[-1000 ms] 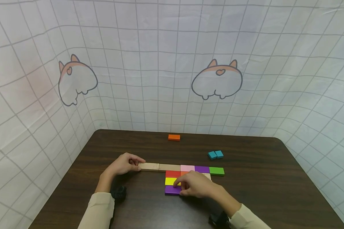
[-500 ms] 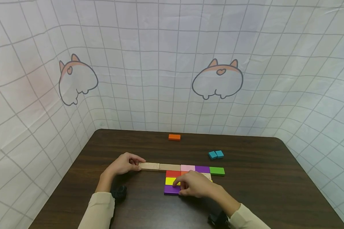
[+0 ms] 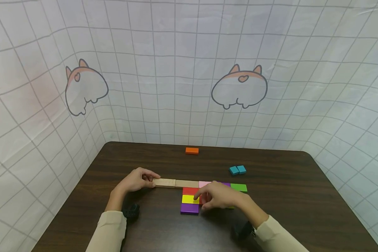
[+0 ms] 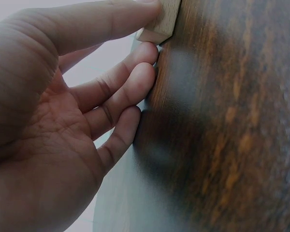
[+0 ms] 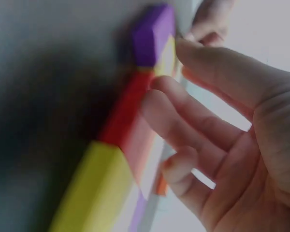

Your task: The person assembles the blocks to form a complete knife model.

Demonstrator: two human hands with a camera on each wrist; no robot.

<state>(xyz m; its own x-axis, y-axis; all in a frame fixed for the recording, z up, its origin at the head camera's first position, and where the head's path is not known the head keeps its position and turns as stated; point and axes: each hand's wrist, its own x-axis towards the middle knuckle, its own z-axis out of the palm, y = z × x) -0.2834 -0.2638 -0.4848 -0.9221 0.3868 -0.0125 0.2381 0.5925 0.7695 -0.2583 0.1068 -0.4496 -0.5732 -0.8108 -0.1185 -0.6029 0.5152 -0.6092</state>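
Flat domino-like blocks lie joined on the table. A back row runs from two plain wooden blocks through a pink one [image 3: 203, 183] to a green one [image 3: 238, 187]. My left hand [image 3: 134, 180] pinches the outer wooden block [image 3: 165, 182] at its left end, thumb on its near side. In front of the row are a red block [image 3: 190, 190], a yellow block [image 3: 188, 199] and a purple block [image 3: 189, 209]. My right hand [image 3: 219, 195] hovers over this group, fingers loosely bent and holding nothing, hiding several blocks. Another yellow block [image 5: 89, 188] shows in the right wrist view.
Near the back edge of the dark wooden table [image 3: 280, 203] lies a single orange block [image 3: 192, 151]. Two small teal blocks [image 3: 237, 170] sit side by side behind the row's right end. A white grid-patterned cloth [image 3: 189, 87] hangs behind and at both sides.
My right hand has let go of the purple block and lifted slightly up and to the right. The purple block has shifted a little left. My left hand stays at the wooden block.
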